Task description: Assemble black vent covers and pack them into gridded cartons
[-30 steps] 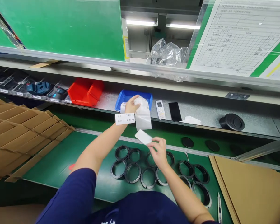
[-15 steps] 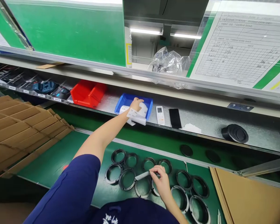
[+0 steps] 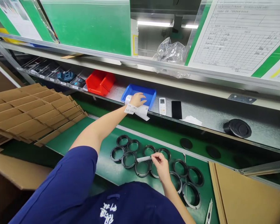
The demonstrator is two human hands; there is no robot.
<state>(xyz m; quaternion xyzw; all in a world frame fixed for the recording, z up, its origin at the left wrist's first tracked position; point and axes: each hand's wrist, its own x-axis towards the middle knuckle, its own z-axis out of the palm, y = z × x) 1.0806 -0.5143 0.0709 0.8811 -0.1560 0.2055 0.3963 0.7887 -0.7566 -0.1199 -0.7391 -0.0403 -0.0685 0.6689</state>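
Note:
My left hand (image 3: 137,100) reaches over the blue bin (image 3: 151,93) on the shelf, its thumb and fingers apart. Printed white label strips (image 3: 142,112) lie about its wrist and hang over the bin's front edge. Whether the palm touches them is hidden. Over the green table my right hand (image 3: 162,166) pinches one end of a narrow white strip (image 3: 143,159) between thumb and fingertips. Beneath it several black rings (image 3: 142,169) lie in groups on the table.
Left of the blue bin stands a red bin (image 3: 100,82). A white remote control (image 3: 162,106), a phone (image 3: 176,109) and a black round part (image 3: 238,128) rest on the shelf. Cardboard dividers (image 3: 37,112) are at left; a utility knife (image 3: 209,211) lies beside cardboard (image 3: 247,193) at right.
The view has shifted, moving the left-side shelf items further right in the picture. My left hand's fingers have spread, and the label strips lie lower in front of the bin. My right hand still pinches the strip.

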